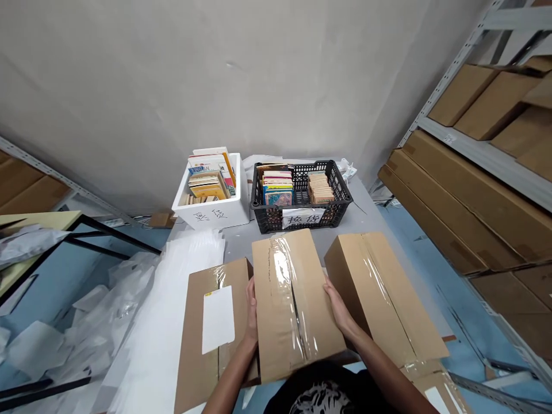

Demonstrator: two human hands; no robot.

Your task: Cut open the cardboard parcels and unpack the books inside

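A taped cardboard box (276, 322) is between my two hands in the middle of the head view. My left hand (251, 310) presses its left side, and my right hand (338, 305) is against its right side. Clear shiny tape runs along the top seam. To the left is another cardboard box (194, 322) with a white label (218, 319) on top. A third taped cardboard box (397, 293) sits close by on the right, beyond my right hand. The fingertips of both hands are partly hidden by the middle box.
Behind the boxes, a white foam box (211, 217) and a black plastic crate (297, 215) hold books on the grey table (237, 237). White packing sheets (172, 299) lie along the left. Shelving (487, 144) with cartons stands right; a black-framed table (43, 221) stands left.
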